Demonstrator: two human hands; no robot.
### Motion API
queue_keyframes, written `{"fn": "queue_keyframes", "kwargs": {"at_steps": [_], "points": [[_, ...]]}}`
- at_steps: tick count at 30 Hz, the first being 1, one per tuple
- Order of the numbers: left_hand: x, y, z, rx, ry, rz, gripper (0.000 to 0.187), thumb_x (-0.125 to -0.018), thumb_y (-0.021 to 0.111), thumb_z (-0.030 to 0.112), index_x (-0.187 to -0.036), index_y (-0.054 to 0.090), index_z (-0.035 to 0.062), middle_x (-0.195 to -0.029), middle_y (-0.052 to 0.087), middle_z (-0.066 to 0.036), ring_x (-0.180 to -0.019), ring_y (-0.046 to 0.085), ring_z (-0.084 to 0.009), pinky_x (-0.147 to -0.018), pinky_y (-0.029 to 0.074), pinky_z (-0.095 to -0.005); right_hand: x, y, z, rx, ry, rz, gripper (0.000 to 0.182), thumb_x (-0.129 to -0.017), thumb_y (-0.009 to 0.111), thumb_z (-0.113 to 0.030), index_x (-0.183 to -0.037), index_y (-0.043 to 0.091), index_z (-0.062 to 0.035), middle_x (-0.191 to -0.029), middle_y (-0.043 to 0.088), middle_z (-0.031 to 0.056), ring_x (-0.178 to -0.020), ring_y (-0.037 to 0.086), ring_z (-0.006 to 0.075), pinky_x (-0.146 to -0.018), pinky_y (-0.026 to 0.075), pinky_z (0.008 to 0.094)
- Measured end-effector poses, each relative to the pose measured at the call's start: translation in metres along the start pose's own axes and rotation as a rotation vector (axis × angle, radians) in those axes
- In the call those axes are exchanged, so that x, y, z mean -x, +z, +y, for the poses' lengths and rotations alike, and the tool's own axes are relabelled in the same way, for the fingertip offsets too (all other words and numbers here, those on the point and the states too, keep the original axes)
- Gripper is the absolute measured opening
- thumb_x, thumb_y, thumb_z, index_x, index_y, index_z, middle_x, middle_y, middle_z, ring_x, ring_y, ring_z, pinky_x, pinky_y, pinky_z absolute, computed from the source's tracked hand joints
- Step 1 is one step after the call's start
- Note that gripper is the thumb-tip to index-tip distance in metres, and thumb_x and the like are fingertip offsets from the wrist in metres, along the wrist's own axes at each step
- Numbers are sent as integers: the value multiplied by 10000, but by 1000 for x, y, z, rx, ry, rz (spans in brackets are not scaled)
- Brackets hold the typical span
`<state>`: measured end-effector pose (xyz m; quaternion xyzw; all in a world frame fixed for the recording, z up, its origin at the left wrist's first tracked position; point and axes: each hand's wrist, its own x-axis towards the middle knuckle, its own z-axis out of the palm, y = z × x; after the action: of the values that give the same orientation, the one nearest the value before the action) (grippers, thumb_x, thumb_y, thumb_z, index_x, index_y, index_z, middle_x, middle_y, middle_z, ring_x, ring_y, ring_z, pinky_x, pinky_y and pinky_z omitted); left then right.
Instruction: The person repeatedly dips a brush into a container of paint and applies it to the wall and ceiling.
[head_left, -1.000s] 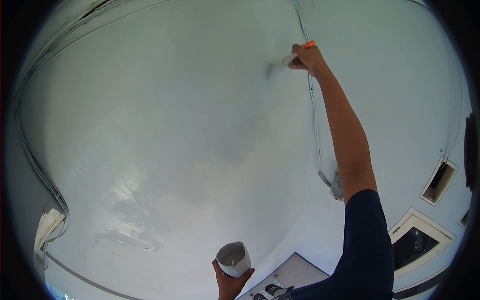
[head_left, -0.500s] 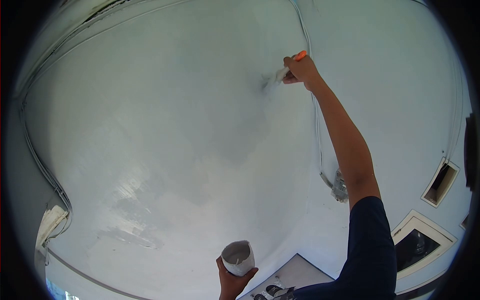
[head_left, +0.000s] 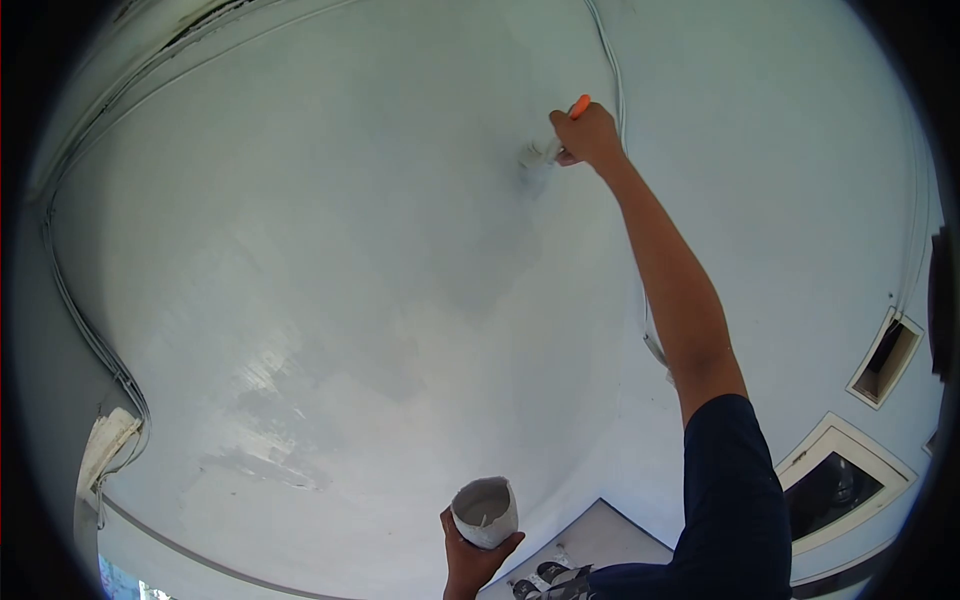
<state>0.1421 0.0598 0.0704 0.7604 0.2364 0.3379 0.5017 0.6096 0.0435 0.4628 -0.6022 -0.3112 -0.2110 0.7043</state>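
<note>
My right hand (head_left: 590, 133) is closed around the orange handle of a paintbrush (head_left: 580, 106), with the arm stretched up to the wall. Its pale bristles touch the light grey wall (head_left: 350, 250), where a darker wet-looking smear surrounds them. Low in the view, my left hand (head_left: 472, 562) grips a whitish paint container (head_left: 487, 528) with an uneven cut rim. Inside it, greyish paint shows, with a small pale streak or stick in it. The fingers behind the container are partly hidden.
Cables (head_left: 612, 60) run down the wall beside my right hand, partly behind the arm. More cables (head_left: 75, 310) follow the left edge. A recessed opening (head_left: 885, 358) and a framed dark window (head_left: 835, 490) are at right. Shoes (head_left: 553, 572) show at the bottom on a pale surface.
My right hand and the paintbrush have moved slightly left, and the brush handle stands more upright. The left hand with the container appears a little further right.
</note>
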Motion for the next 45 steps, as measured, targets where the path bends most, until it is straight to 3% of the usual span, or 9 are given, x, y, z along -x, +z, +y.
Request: {"fn": "queue_keyframes", "kwargs": {"at_steps": [4, 6, 10, 17, 25, 28, 35, 42, 45], "points": [[-4, -1, 9, 27, 21, -10, 993, -657, 1001, 187, -1401, 364, 19, -1358, 560, -164, -1270, 583, -271, -1060, 506, -443, -42, -19, -8, -227, 103, 23, 269, -910, 610, -195, -760, 587, 27, -692, 690, 161, -571, 733, 269, -586, 611, 316], [-4, 0, 7, -2, 40, -3, 991, -658, 999, 180, -1401, 364, 20, -1362, 558, -163, -1273, 581, -271, -1061, 506, -443, -57, -4, -32, -894, 5, 174, 212, -890, 602, -114, -848, 573, 92, -848, 678, 209, -681, 735, 289, -684, 698, 371], [-3, 0, 14, 92, 40, 8, 988, -656, 997, 164, -1402, 364, 26, -1368, 554, -157, -1277, 576, -270, -1060, 505, -445, -85, 24, -29, -907, -79, 319, 261, -886, 601, -125, -727, 532, 70, -704, 650, 182, -573, 726, 302, -541, 644, 359], [8, -11, -4, 6, -11, 37, 991, -654, 995, 155, -1404, 360, 32, -1364, 553, -151, -1271, 575, -270, -1059, 503, -451, -47, -28, 7, 292, 190, -232, 273, -904, 593, -155, -775, 571, 86, -742, 673, 183, -613, 757, 312, -539, 636, 354], [-11, -3, 8, 69, 67, 28, 994, -669, 985, 171, -1421, 352, 29, -1381, 549, -153, -1283, 572, -271, -1069, 497, -451, -100, -5, -41, -914, -119, 241, 267, -903, 597, -138, -868, 557, 123, -819, 684, 205, -667, 739, 311, -570, 672, 375], [-4, -6, 6, 65, 32, 33, 991, -673, 978, 161, -1429, 351, 33, -1394, 544, -152, -1293, 567, -270, -1077, 491, -453, -97, 16, -5, -689, 4, 269, 300, -910, 581, -121, -945, 563, 176, -864, 692, 246, -690, 746, 322, -639, 698, 371], [4, -7, 1, 99, -27, 38, 1004, -662, 981, 145, -1439, 355, 38, -1392, 540, -150, -1294, 561, -275, -1080, 490, -455, 34, -59, 93, 460, 89, -302, 212, -940, 656, -178, -795, 603, -33, -732, 714, 109, -583, 718, 214, -582, 601, 343], [5, 1, 9, 121, -12, 76, 981, -654, 1011, 205, -1380, 384, -2, -1327, 548, -171, -1228, 591, -276, -1035, 508, -427, 371, -146, 207, -445, 856, -324, 181, -1016, 622, -179, -1093, 605, -16, -1018, 685, 176, -860, 763, 346, -794, 676, 469], [6, 2, 7, 125, -6, 85, 995, -652, 1019, 237, -1382, 386, -5, -1319, 550, -172, -1232, 591, -276, -1039, 505, -426, 454, -148, 185, -409, 1103, -231, 187, -1016, 626, -186, -1119, 605, -32, -1077, 678, 168, -900, 764, 361, -803, 673, 474]]}}
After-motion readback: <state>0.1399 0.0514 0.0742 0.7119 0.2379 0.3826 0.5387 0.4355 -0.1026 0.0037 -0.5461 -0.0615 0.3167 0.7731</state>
